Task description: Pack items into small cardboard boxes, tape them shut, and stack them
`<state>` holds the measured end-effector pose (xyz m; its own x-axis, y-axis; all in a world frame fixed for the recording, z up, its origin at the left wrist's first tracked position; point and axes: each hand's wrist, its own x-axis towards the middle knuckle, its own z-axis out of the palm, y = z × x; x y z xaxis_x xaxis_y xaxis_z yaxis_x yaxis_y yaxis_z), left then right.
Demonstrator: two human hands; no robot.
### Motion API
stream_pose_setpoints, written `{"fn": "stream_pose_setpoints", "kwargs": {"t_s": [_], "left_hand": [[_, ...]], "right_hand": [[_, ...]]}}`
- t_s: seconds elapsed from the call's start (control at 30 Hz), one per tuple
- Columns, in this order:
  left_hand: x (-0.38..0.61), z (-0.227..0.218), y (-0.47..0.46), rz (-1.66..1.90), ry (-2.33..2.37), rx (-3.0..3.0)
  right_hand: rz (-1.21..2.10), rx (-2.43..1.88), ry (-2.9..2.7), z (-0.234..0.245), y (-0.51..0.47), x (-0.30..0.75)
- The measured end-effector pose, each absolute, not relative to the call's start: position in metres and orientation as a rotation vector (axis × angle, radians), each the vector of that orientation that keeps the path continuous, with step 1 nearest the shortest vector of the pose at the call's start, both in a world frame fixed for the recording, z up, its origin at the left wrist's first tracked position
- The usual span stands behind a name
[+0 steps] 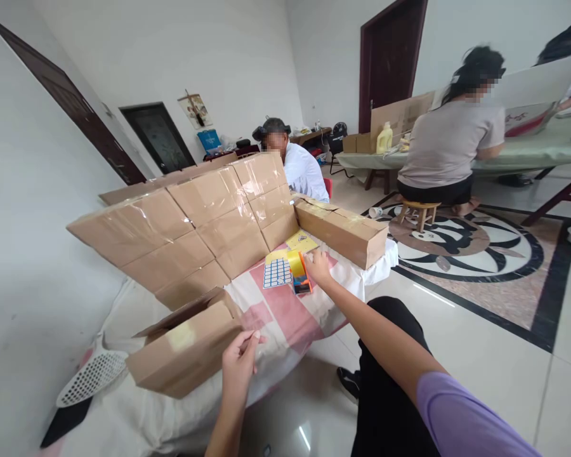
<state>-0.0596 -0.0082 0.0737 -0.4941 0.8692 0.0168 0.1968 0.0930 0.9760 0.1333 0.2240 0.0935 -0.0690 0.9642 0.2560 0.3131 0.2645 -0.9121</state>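
Note:
My right hand (pixel 318 266) reaches across the table, fingers curled at the side of a tape dispenser (pixel 301 283) with a roll of yellowish tape (pixel 295 262). Beside the dispenser lies a sheet of blue-bordered labels (pixel 276 273), and behind it some yellow paper (pixel 301 241). My left hand (pixel 240 362) is closed in a pinch near the table's front edge, just right of an open cardboard box (pixel 185 349). Whatever is between its fingertips, if anything, is too small to see. A wall of taped cardboard boxes (pixel 209 219) rises behind.
A long cardboard box (pixel 342 231) lies at the right table edge. A white perforated scoop-like thing (pixel 92 377) is at the left. One person (pixel 304 168) sits behind the boxes; another (pixel 457 139) sits on a stool (pixel 417 213) at a second table.

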Motion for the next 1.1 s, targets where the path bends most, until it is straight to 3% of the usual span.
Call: {"fn": "stream_pose_setpoints", "kwargs": {"t_s": [0.3,0.47,0.6,0.8,0.93,1.1], "left_hand": [[-0.06,0.077,-0.015,1.396,1.76,1.092],[-0.062,0.07,-0.01,1.334,1.797,1.192],[-0.073,0.054,-0.011,1.276,1.951,1.333],[-0.126,0.093,-0.023,1.454,2.766,1.54],[-0.162,0.133,-0.019,1.169,2.98,1.769],[-0.197,0.124,-0.014,0.854,2.847,1.853]], "right_hand": [[0.877,-0.251,-2.092,0.1,0.105,0.088],[0.707,-0.162,-2.077,0.113,0.088,0.092],[0.769,-0.218,-1.878,0.144,0.089,0.111],[0.853,-0.266,-1.863,0.149,0.102,0.121],[0.894,-0.288,-1.938,0.13,0.108,0.11],[0.91,-0.275,-2.113,0.117,0.105,0.103]]}}
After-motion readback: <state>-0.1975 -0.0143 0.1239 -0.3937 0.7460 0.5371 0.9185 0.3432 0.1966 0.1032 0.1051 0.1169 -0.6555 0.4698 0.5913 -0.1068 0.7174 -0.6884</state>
